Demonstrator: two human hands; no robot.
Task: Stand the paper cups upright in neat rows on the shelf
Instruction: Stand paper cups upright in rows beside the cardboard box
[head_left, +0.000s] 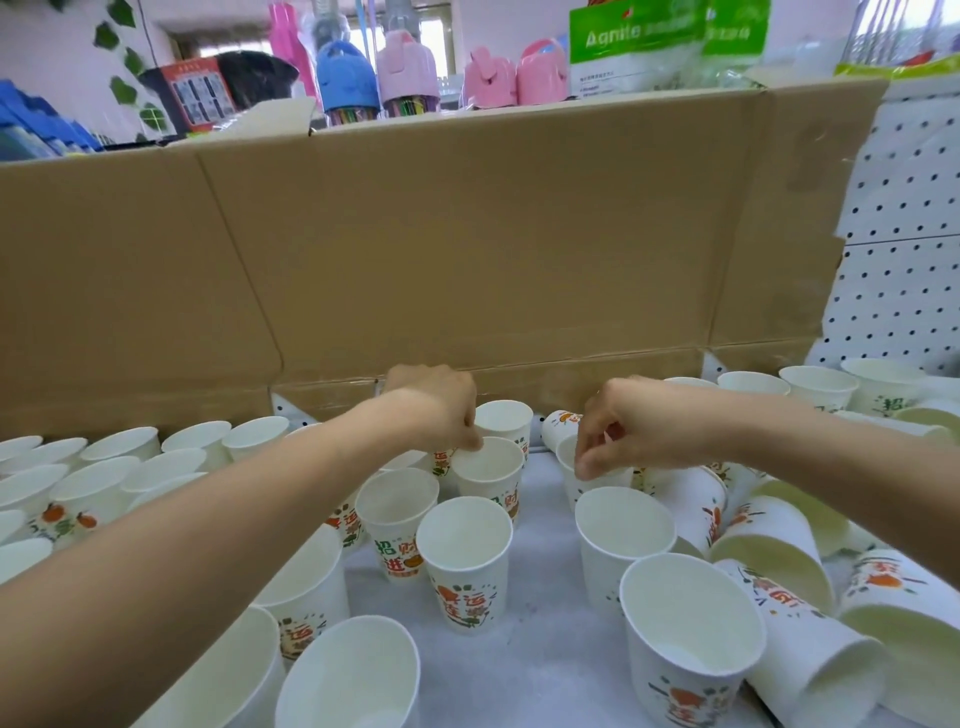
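Several white paper cups with orange and green print cover the white shelf (540, 649). My left hand (441, 405) pinches the rim of an upright cup (491, 470) near the back of the shelf, with another upright cup (505, 415) just behind it. My right hand (628, 426) pinches the rim of an upright cup (569, 452) at mid-shelf. Beside that hand a cup (558, 422) lies on its side. Upright cups stand in rows at the left (119, 447) and in front (465, 556). Toppled cups (769, 551) pile up at the right.
A tall brown cardboard sheet (467, 249) stands along the back of the shelf. White pegboard (904, 260) rises at the right. Pink and blue bottles (400, 67) and a green-labelled pack (634, 41) sit beyond the cardboard.
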